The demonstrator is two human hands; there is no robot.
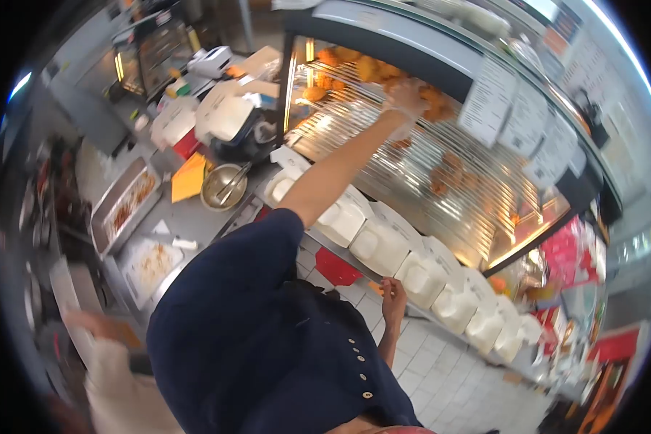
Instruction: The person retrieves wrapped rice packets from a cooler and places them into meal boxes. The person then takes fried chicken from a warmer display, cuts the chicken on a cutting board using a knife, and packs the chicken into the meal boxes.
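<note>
Your left hand (406, 98) is stretched into the far part of the heated display cabinet (430, 54), at the fried food pieces (437, 105); it seems to wear a thin clear glove. Its fingers are blurred, so I cannot tell if they are spread or pinching a piece. Your right hand (393, 296) is lower and nearer to you, just beside the row of open takeaway boxes (422, 278), with its fingers bent loosely; I cannot tell if something is between them.

The fried food pieces are golden orange, with a rough and uneven surface, heaped at the far side of the wire rack (354, 145). Some browner pieces (447, 173) lie more to the right on it. Before you, the boxes are white, with their lids raised. To your left, a metal bowl (208, 189) has a utensil in it, and near it is a metal tray (103, 217) with food bits. Another person's sleeve (116, 383) is at the near left.
</note>
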